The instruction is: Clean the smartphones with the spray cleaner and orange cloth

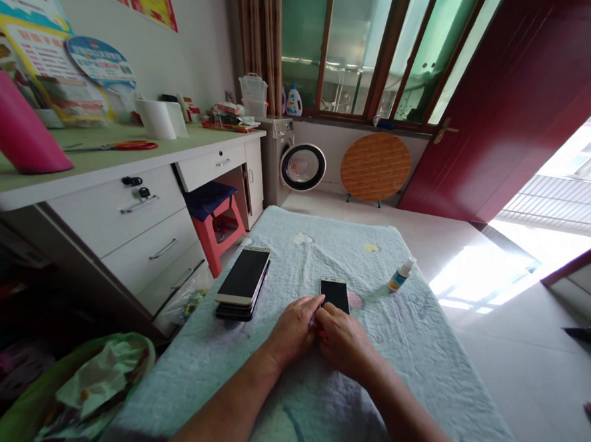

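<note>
Phone [334, 293] flat on cloth-covered surface [423, 346] | left hand [295, 328] and right hand [345, 341] meet at its near edge | fingers [315, 305] bunched together, grip unclear | phone stack [243, 281] left, bottle [401, 274] right

The small phone [335, 294], dark screen apparently up, lies flat on the pale blue cloth [423, 346].

We count one small phone [335, 294] at twelve o'clock, two stacked phones [243, 277] at ten. We see one spray bottle [400, 275] at two o'clock.
</note>
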`<state>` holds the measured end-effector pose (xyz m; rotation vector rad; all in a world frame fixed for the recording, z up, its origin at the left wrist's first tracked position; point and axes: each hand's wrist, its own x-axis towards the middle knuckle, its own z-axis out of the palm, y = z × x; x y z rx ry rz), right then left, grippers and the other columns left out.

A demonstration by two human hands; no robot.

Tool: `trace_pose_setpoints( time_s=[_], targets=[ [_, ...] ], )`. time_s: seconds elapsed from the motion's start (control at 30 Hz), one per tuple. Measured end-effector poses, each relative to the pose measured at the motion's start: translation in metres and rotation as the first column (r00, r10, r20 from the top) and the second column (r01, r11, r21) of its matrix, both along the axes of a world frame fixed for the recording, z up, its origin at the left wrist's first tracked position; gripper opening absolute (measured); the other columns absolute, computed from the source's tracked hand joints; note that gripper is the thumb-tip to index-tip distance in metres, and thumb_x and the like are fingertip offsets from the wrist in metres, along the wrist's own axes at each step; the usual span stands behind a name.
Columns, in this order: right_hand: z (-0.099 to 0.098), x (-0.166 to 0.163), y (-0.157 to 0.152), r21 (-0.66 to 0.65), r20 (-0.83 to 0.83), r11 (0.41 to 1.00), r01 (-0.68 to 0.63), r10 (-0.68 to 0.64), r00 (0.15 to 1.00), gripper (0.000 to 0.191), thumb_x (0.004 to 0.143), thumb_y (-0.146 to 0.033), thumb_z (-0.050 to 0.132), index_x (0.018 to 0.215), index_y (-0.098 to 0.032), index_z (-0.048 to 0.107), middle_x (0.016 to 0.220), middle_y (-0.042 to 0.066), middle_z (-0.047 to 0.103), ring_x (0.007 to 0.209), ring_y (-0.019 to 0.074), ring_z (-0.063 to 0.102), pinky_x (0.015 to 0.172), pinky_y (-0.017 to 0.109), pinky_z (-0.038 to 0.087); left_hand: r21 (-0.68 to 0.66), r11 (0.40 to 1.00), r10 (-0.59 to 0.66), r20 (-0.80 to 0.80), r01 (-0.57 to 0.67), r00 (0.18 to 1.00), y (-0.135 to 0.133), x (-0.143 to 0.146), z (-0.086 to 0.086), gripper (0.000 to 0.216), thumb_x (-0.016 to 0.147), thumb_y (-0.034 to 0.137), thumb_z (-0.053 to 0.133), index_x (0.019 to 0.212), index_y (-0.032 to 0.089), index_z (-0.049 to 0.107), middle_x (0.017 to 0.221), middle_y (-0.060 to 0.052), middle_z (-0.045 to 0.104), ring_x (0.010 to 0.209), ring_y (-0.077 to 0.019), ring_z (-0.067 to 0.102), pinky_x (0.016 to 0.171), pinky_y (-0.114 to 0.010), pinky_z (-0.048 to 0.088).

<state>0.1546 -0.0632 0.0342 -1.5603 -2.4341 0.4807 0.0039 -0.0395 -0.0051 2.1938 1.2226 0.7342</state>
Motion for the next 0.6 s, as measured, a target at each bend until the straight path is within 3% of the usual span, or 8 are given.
trace_pose_setpoints(
  time_s=[0.33,0.6],
  targets=[
    [0.005,0.019,-0.002,-0.022,0.049,0.999,0.043,-0.042,0.998,0.015,0.078,-0.009,0.049,0.087,-0.018,0.054,0.085,0.002,0.056,0.069,0.0118,0.05,0.059,0.024,0.025,-0.016,0.997,-0.074,-0.096,0.073,0.993,-0.001,-0.001,0.013,0.048,0.077,0.01,0.054,0.123,0.022,0.064,0.141,-0.007,0.054,0.13,-0.0233,0.049,0.114,-0.042,0.033],
    [0.009,0.042,0.001,-0.074,0.127,0.992,0.103,-0.093,0.988,0.011,0.078,-0.007,0.049,0.078,-0.019,0.049,0.078,0.001,0.056,0.066,0.0115,0.047,0.059,0.025,0.022,0.025,0.998,-0.057,-0.089,0.059,0.994,0.0,0.0,0.007,0.048,0.077,0.01,0.056,0.123,0.022,0.065,0.14,-0.007,0.055,0.129,-0.0227,0.05,0.113,-0.043,0.036]
  ],
)
